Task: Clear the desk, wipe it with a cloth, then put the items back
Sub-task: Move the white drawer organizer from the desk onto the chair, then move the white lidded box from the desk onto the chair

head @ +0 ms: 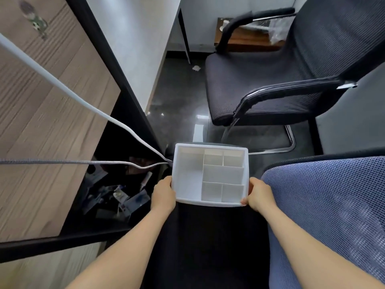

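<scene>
A white organizer tray with several empty compartments is held low in front of me, over the dark floor. My left hand grips its left edge. My right hand grips its right edge, thumb on the near rim. The wooden desk runs along the left with a dark edge strip. No cloth is in view.
A white cable and a grey braided cable cross the desk toward the tray. Small items lie heaped in a dark bin beside the desk. A black mesh chair stands ahead; a blue mesh chair is at my right.
</scene>
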The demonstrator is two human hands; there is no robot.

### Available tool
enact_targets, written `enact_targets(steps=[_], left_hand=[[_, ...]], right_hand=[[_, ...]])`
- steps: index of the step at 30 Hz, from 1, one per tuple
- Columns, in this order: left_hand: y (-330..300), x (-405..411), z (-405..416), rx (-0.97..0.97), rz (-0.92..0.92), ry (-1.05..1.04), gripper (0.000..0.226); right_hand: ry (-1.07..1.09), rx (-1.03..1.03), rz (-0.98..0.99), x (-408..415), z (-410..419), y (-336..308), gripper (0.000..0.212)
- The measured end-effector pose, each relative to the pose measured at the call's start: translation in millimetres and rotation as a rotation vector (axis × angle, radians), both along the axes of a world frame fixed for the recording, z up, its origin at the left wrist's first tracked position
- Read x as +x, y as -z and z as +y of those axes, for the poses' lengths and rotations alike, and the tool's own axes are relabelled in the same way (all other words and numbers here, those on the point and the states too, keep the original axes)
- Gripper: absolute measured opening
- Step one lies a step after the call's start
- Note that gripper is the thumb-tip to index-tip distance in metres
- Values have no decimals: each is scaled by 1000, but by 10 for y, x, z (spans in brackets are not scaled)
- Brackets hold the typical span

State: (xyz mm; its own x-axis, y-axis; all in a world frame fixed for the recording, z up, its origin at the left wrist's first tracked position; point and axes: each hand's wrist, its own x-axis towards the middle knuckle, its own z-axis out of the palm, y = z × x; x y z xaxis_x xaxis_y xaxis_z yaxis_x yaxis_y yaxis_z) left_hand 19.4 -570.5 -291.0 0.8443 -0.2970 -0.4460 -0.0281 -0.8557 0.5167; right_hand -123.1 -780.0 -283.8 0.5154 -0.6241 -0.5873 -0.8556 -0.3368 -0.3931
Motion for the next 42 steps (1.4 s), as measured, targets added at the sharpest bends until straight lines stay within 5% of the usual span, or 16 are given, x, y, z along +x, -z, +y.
enact_targets(steps=[5, 12, 18, 25, 42], left_hand=[[-207, -107, 31, 5, -1, 69, 29], [-884, -545, 257, -30, -66, 57, 49], [-1527, -1332, 862, -131, -211, -59, 39], [-1991, -2026, 2077, -143, -348, -279, 21], [-2504, -2658, 5848, -122, -479, -926, 23]], right_hand=[[-26, -40, -12, -54, 68, -115, 26], [-76, -78, -135, -242, 273, -826, 44], [-196, -110, -297, -572, 900, -1478, 48], [-432, -74, -435, -868, 2159, -2013, 38], [-911, 72, -568, -507, 5867, -2605, 24]])
